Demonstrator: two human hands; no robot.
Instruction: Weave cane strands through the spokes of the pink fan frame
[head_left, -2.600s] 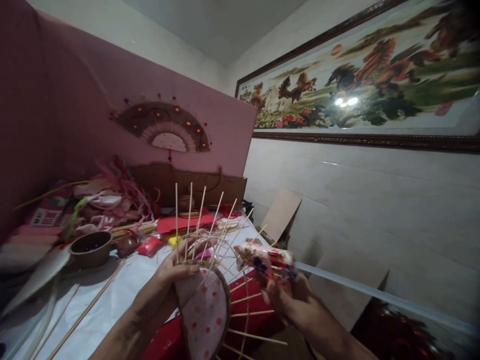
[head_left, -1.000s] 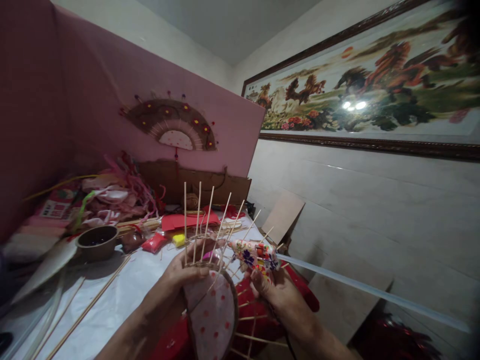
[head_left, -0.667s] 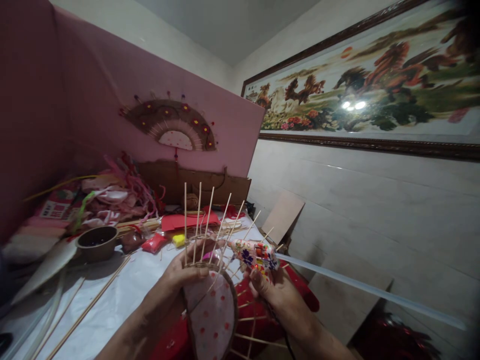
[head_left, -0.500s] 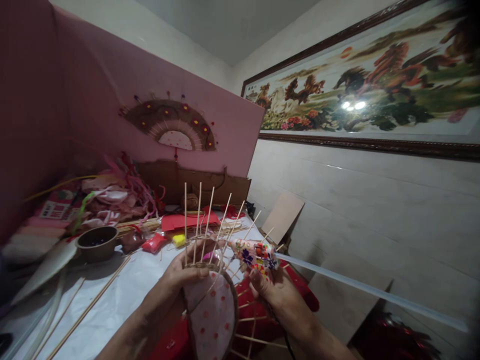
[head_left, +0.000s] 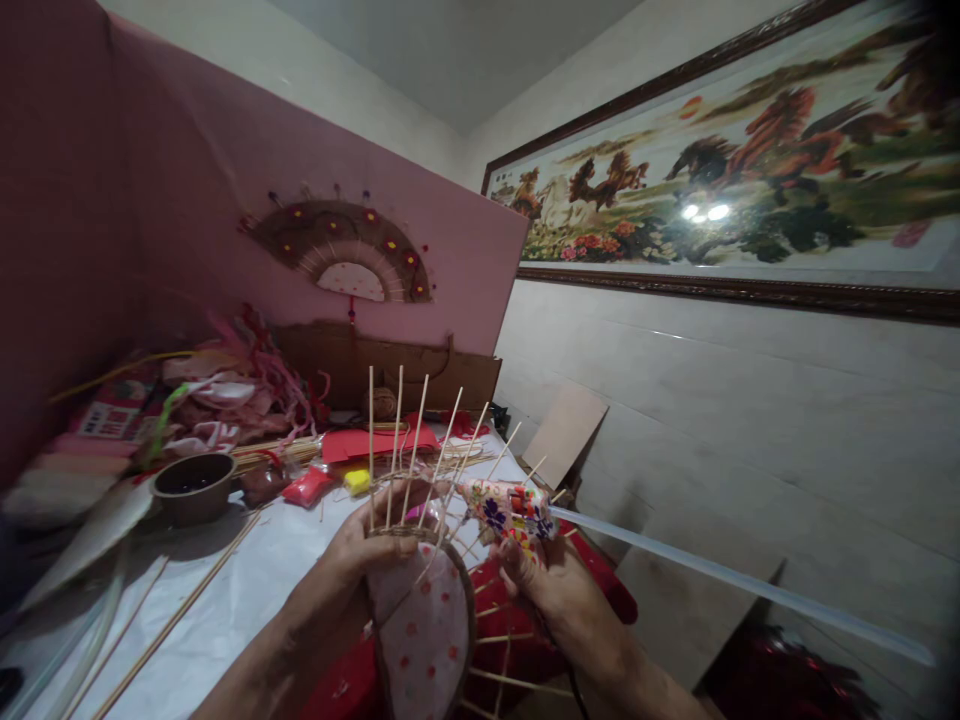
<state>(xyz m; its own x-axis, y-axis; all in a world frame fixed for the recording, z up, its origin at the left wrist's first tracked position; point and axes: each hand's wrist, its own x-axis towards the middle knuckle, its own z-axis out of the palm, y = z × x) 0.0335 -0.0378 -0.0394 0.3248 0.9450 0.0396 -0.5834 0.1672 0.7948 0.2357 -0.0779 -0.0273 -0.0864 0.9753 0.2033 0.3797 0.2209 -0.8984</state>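
Note:
My left hand (head_left: 364, 555) is closed on the upper left end of a half-round fan base (head_left: 424, 630), which is white with red dots and edged in brown twine. Thin wooden sticks (head_left: 413, 450) radiate from its curved rim. In my right hand (head_left: 551, 590) is a hot glue gun (head_left: 510, 510) covered in flower-patterned wrapping, its nozzle pointing left at the sticks near the rim. A long translucent glue stick (head_left: 735, 575) juts from the gun's back. A strand of twine runs among the sticks; whether the nozzle touches it I cannot tell.
On the white-covered table (head_left: 292, 560) are a dark bowl (head_left: 193, 488), a red packet (head_left: 307, 487), a yellow block (head_left: 358, 482), red paper (head_left: 375, 440) and loose sticks (head_left: 187, 610). A finished-looking fan (head_left: 345, 245) hangs on the pink board (head_left: 465, 250). Fabric scraps lie at left.

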